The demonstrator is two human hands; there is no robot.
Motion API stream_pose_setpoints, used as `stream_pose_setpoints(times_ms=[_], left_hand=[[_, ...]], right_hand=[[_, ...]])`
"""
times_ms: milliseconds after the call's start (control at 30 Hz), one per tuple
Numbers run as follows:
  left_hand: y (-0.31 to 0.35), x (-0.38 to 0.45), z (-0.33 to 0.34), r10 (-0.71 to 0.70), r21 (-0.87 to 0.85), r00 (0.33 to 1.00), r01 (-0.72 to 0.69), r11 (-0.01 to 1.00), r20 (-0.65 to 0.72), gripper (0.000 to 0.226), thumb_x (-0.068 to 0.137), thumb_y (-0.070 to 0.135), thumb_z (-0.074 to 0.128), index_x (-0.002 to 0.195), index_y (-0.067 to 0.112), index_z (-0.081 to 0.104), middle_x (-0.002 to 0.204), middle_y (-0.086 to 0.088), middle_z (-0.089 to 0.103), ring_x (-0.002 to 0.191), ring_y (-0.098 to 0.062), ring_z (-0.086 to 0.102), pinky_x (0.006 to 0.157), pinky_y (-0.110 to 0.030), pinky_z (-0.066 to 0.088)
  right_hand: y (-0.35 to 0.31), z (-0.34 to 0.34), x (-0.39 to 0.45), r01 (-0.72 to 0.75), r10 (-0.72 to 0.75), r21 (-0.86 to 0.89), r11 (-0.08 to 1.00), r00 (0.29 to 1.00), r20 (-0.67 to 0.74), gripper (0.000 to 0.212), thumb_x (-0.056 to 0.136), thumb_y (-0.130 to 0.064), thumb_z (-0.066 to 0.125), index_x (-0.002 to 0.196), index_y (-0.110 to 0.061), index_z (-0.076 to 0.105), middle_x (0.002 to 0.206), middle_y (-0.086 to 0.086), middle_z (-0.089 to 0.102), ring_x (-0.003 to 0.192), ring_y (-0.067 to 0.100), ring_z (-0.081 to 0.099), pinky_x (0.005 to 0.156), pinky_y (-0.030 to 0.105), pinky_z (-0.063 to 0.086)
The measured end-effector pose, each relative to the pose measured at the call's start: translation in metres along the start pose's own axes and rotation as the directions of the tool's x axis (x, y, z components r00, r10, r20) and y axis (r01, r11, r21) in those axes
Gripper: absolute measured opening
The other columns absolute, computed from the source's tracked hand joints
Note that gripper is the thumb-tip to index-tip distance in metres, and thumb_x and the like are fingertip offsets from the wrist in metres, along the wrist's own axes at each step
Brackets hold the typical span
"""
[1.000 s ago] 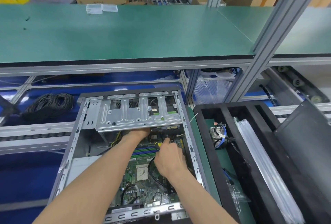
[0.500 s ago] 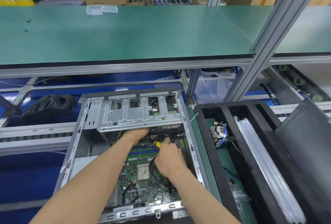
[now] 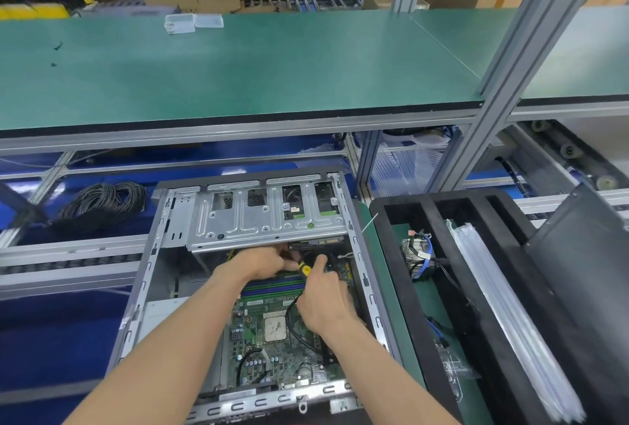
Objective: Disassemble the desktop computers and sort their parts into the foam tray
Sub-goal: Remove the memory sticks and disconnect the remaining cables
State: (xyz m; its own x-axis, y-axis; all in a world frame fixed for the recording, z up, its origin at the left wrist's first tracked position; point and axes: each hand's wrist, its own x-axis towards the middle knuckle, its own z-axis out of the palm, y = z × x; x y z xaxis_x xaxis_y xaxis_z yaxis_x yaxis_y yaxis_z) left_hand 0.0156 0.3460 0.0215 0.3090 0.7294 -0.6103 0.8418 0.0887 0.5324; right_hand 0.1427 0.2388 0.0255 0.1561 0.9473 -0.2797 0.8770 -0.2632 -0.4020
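An open desktop case [image 3: 160, 264] lies flat in front of me with its green motherboard [image 3: 272, 349] exposed and a metal drive cage [image 3: 265, 224] across its far end. My left hand [image 3: 262, 263] reaches just under the cage's near edge, fingers curled on something hidden there. My right hand [image 3: 323, 302] grips a screwdriver with a yellow and black handle [image 3: 304, 268], its tip pointing under the cage. The black foam tray [image 3: 401, 275] stands to the right with a heatsink and blue cables [image 3: 417, 256] in one slot.
Clear plastic sheets [image 3: 503, 319] fill a tray slot further right. A coil of black cable [image 3: 102, 201] lies left of the case on the blue surface. A green workbench shelf [image 3: 238, 67] overhangs the far side, with an aluminium post [image 3: 503, 64] at right.
My left hand has come out a little from under the drive cage and sits nearer the screwdriver. My right hand stays on the screwdriver at about the same spot.
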Motion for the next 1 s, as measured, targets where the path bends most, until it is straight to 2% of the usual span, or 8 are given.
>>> stream_pose_setpoints(times_ms=[100, 233, 433, 533, 567, 700, 900, 1000], left_hand=[[0.007, -0.003, 0.001, -0.045, 0.042, 0.996, 0.048, 0.998, -0.07, 0.042, 0.099, 0.048, 0.056, 0.132, 0.022, 0.059, 0.131, -0.005, 0.061, 0.114, -0.024, 0.056, 0.094, -0.033, 0.041], [0.012, 0.005, 0.012, -0.074, 0.117, 0.978, 0.098, 0.988, -0.197, 0.042, 0.104, 0.032, 0.047, 0.14, 0.011, 0.055, 0.142, -0.013, 0.056, 0.129, -0.029, 0.052, 0.104, -0.034, 0.039], [0.014, 0.02, 0.023, -0.068, 0.27, 0.984, 0.11, 0.957, -0.163, 0.035, 0.095, 0.051, 0.055, 0.108, 0.025, 0.037, 0.145, -0.013, 0.051, 0.102, -0.019, 0.033, 0.11, -0.042, 0.036], [0.018, 0.017, 0.02, -0.082, 0.131, 0.987, 0.101, 0.986, -0.14, 0.014, 0.102, 0.037, 0.047, 0.101, 0.024, 0.043, 0.126, -0.014, 0.057, 0.099, -0.017, 0.037, 0.099, -0.035, 0.039], [0.017, 0.018, 0.019, -0.091, 0.037, 0.989, 0.096, 0.995, -0.118, 0.012, 0.105, 0.025, 0.041, 0.101, 0.021, 0.051, 0.124, -0.018, 0.059, 0.099, -0.017, 0.046, 0.092, -0.032, 0.04], [0.011, -0.002, 0.003, 0.036, 0.286, 0.998, -0.018, 0.958, -0.056, 0.037, 0.109, 0.022, 0.033, 0.134, 0.006, 0.055, 0.134, -0.015, 0.06, 0.119, -0.03, 0.056, 0.094, -0.032, 0.041], [-0.009, -0.023, -0.014, 0.083, 0.404, 0.996, -0.072, 0.912, -0.01, 0.044, 0.108, 0.032, 0.04, 0.149, 0.017, 0.045, 0.155, -0.005, 0.044, 0.141, -0.024, 0.041, 0.105, -0.023, 0.031], [-0.015, -0.033, -0.019, 0.124, 0.4, 0.992, -0.11, 0.91, -0.01, 0.036, 0.106, 0.022, 0.041, 0.136, 0.014, 0.059, 0.146, -0.007, 0.053, 0.13, -0.025, 0.049, 0.103, -0.024, 0.037]], right_hand=[[0.001, 0.001, 0.0, 0.008, -0.008, -0.033, 0.999, 1.0, 0.006, 0.063, 0.093, -0.016, 0.06, 0.143, -0.005, 0.022, 0.106, 0.017, 0.065, 0.095, 0.037, 0.065, 0.059, 0.038, 0.04], [0.002, 0.0, -0.001, 0.023, -0.021, -0.06, 0.998, 0.999, 0.027, 0.055, 0.093, -0.018, 0.06, 0.138, -0.004, 0.032, 0.113, 0.018, 0.063, 0.101, 0.038, 0.065, 0.063, 0.037, 0.044], [0.004, -0.001, -0.002, 0.031, -0.03, -0.071, 0.997, 0.999, 0.022, 0.051, 0.092, -0.023, 0.065, 0.131, -0.006, 0.038, 0.118, 0.018, 0.061, 0.107, 0.037, 0.063, 0.07, 0.039, 0.047], [0.002, -0.003, -0.003, 0.058, -0.058, -0.092, 0.994, 0.998, 0.007, 0.044, 0.089, -0.025, 0.061, 0.125, -0.007, 0.043, 0.116, 0.016, 0.062, 0.106, 0.038, 0.063, 0.07, 0.04, 0.044], [0.001, -0.004, -0.003, 0.076, -0.077, -0.101, 0.992, 0.997, 0.0, 0.041, 0.086, -0.025, 0.06, 0.121, -0.009, 0.046, 0.113, 0.015, 0.064, 0.104, 0.038, 0.064, 0.069, 0.04, 0.042], [-0.002, -0.006, -0.005, 0.15, -0.152, -0.078, 0.986, 0.988, -0.016, 0.029, 0.083, -0.026, 0.051, 0.109, -0.013, 0.049, 0.101, 0.011, 0.065, 0.095, 0.037, 0.065, 0.065, 0.039, 0.039], [-0.005, -0.013, -0.01, 0.255, -0.256, -0.04, 0.966, 0.966, -0.037, 0.041, 0.09, -0.031, 0.045, 0.125, -0.011, 0.046, 0.097, 0.013, 0.062, 0.091, 0.038, 0.063, 0.066, 0.039, 0.043], [-0.007, -0.019, -0.016, 0.319, -0.321, -0.037, 0.947, 0.945, -0.067, 0.036, 0.09, -0.03, 0.043, 0.12, -0.012, 0.045, 0.081, 0.005, 0.051, 0.077, 0.032, 0.056, 0.063, 0.038, 0.043]])
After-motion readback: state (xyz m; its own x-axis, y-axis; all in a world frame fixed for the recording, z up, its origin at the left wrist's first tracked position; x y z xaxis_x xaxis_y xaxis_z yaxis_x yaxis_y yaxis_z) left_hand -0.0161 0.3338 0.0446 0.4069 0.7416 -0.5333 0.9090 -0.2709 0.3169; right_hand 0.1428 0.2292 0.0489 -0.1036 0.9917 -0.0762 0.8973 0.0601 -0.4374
